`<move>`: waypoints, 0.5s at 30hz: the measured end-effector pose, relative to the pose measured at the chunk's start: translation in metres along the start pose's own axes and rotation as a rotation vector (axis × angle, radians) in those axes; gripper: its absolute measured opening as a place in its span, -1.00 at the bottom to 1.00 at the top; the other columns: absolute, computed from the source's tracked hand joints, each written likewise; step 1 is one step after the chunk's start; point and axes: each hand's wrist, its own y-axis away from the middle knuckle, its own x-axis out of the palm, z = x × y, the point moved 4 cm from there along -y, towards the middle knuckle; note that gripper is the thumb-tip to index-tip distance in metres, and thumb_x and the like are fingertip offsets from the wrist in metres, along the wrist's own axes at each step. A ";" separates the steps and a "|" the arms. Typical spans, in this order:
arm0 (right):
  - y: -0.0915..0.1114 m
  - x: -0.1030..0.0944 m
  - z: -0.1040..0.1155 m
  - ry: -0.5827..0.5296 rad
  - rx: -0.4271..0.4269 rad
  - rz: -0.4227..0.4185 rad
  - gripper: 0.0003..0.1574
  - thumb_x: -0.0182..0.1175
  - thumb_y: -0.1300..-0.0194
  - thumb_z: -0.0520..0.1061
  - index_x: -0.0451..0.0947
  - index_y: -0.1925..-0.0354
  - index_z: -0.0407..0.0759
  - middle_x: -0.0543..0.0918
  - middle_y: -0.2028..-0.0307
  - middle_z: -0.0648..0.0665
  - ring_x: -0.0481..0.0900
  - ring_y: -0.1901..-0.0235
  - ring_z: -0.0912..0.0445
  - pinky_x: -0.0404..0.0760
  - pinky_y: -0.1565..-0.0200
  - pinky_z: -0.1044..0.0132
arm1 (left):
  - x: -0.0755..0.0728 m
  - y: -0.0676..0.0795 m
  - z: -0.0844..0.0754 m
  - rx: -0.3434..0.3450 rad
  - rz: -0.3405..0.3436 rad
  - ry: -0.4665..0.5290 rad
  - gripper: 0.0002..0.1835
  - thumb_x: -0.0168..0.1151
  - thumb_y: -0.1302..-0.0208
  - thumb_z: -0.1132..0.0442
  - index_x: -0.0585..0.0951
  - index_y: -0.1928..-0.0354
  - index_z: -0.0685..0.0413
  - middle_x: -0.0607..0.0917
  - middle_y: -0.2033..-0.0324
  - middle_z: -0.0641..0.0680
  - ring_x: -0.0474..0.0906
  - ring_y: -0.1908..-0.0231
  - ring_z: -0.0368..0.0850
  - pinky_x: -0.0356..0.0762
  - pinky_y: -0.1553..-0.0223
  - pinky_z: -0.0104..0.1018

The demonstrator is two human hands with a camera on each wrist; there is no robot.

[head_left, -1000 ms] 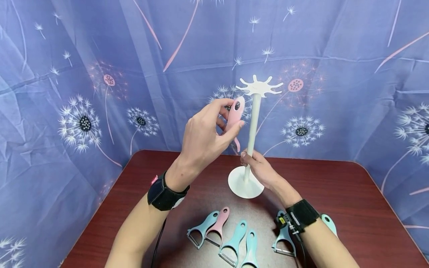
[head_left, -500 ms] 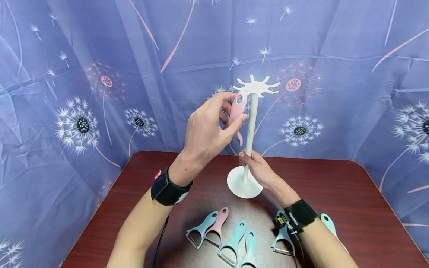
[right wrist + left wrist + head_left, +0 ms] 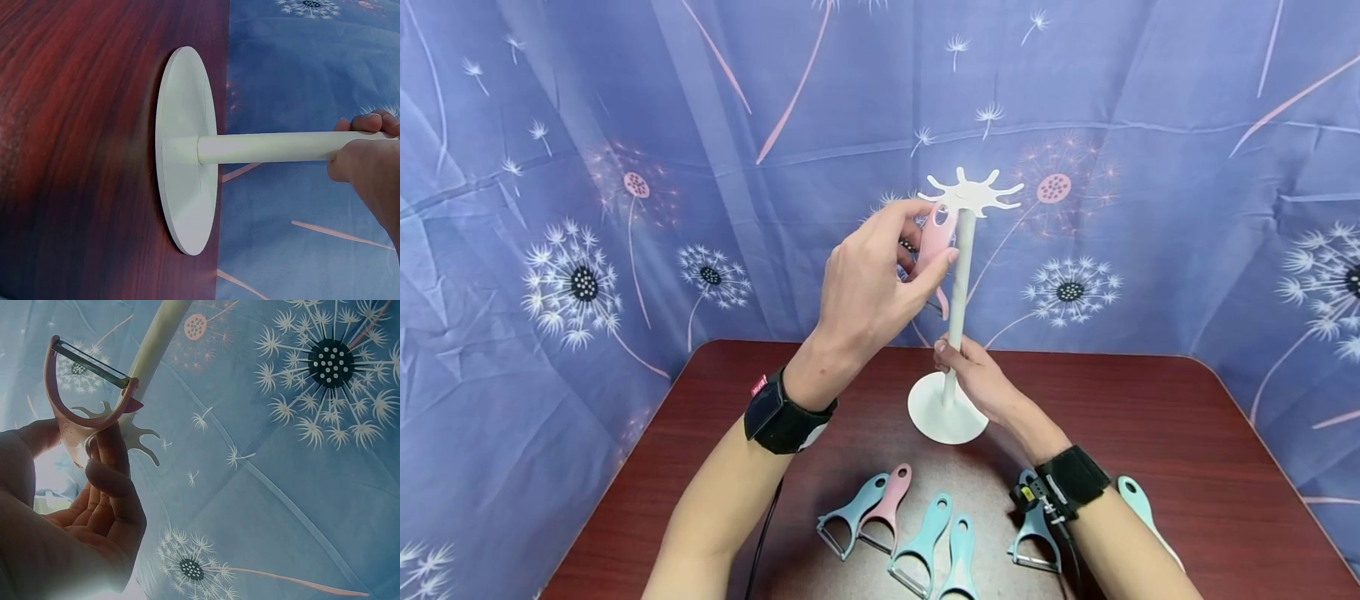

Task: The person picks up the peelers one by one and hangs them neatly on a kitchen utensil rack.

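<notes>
My left hand [image 3: 868,271] pinches a pink peeler [image 3: 936,242] by its handle, hole end up and blade end down. In the left wrist view the peeler's metal blade [image 3: 94,364] spans its curved pink arms. The handle's top is right at the hooks on the left of a white stand [image 3: 961,283]; whether the hole is over a hook I cannot tell. My right hand [image 3: 981,375] grips the stand's pole low down, fingers wrapped round it. The stand's round base [image 3: 187,150] sits flat on the table, and its top spreads into several curved hooks [image 3: 973,196].
On the dark red table [image 3: 1112,417] lie a blue peeler [image 3: 853,508] touching a pink one [image 3: 891,504], two teal peelers, another blue peeler [image 3: 1036,533] partly under the right wrist, and a mint-green handle [image 3: 1138,504] by the right forearm. A dandelion-patterned curtain [image 3: 812,67] hangs behind.
My left hand has carried the pink peeler up and right, from beside the stand to its hooks. The right hand keeps its grip on the pole.
</notes>
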 end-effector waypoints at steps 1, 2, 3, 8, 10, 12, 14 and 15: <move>0.000 0.000 0.000 0.000 0.000 -0.001 -0.72 -0.10 -0.56 -0.11 0.25 0.25 -0.32 0.19 0.40 -0.18 0.12 0.31 -0.12 0.17 0.12 0.08 | 0.001 0.000 0.000 -0.003 0.002 -0.001 -0.51 0.31 -0.20 -0.02 0.56 -0.11 0.07 0.56 0.42 -0.15 0.51 0.52 -0.43 0.43 0.52 -0.41; 0.000 0.000 0.000 -0.001 0.001 0.000 -0.71 -0.10 -0.56 -0.10 0.24 0.25 -0.31 0.19 0.40 -0.18 0.11 0.31 -0.13 0.16 0.12 0.06 | 0.001 0.000 0.000 -0.005 0.004 -0.002 -0.51 0.31 -0.20 -0.02 0.56 -0.10 0.07 0.56 0.42 -0.15 0.51 0.52 -0.43 0.43 0.52 -0.41; 0.001 0.000 0.000 -0.002 0.000 -0.001 -0.72 -0.10 -0.56 -0.10 0.24 0.25 -0.31 0.19 0.40 -0.19 0.10 0.31 -0.14 0.15 0.12 0.04 | 0.002 0.000 0.000 -0.007 0.005 -0.002 -0.51 0.31 -0.20 -0.02 0.56 -0.10 0.08 0.57 0.42 -0.15 0.52 0.52 -0.43 0.43 0.52 -0.41; 0.001 -0.001 0.000 -0.005 -0.004 -0.010 -0.75 -0.09 -0.56 -0.12 0.27 0.25 -0.29 0.21 0.41 -0.16 0.12 0.31 -0.13 0.16 0.12 0.05 | 0.006 -0.001 0.000 -0.013 0.009 -0.020 -0.50 0.31 -0.20 -0.04 0.56 -0.10 0.07 0.57 0.40 -0.14 0.51 0.52 -0.42 0.43 0.52 -0.40; 0.001 -0.001 0.000 -0.007 -0.007 -0.017 -0.75 -0.08 -0.55 -0.12 0.28 0.26 -0.27 0.21 0.41 -0.17 0.12 0.31 -0.15 0.17 0.12 0.08 | 0.008 -0.002 0.000 -0.015 0.012 -0.031 -0.50 0.30 -0.20 -0.05 0.56 -0.10 0.06 0.57 0.39 -0.15 0.51 0.51 -0.41 0.43 0.51 -0.40; 0.001 -0.001 0.000 -0.013 -0.011 -0.023 -0.75 -0.07 -0.55 -0.12 0.28 0.27 -0.28 0.22 0.41 -0.18 0.11 0.31 -0.16 0.18 0.12 0.07 | 0.010 -0.002 0.000 -0.015 0.012 -0.041 -0.50 0.30 -0.20 -0.06 0.56 -0.10 0.05 0.57 0.39 -0.15 0.50 0.51 -0.41 0.43 0.51 -0.40; 0.000 0.000 -0.001 -0.015 -0.010 -0.025 -0.75 -0.07 -0.55 -0.13 0.28 0.28 -0.28 0.21 0.41 -0.20 0.11 0.32 -0.17 0.18 0.12 0.08 | 0.011 -0.001 0.001 -0.014 0.009 -0.048 -0.50 0.30 -0.20 -0.06 0.56 -0.10 0.04 0.57 0.39 -0.15 0.50 0.51 -0.42 0.43 0.51 -0.41; 0.000 0.000 -0.001 -0.016 -0.010 -0.023 -0.75 -0.07 -0.55 -0.13 0.28 0.28 -0.28 0.20 0.41 -0.21 0.11 0.32 -0.17 0.18 0.13 0.07 | 0.012 -0.001 0.002 -0.012 0.006 -0.051 -0.50 0.31 -0.20 -0.06 0.56 -0.10 0.04 0.57 0.40 -0.15 0.50 0.51 -0.42 0.44 0.51 -0.41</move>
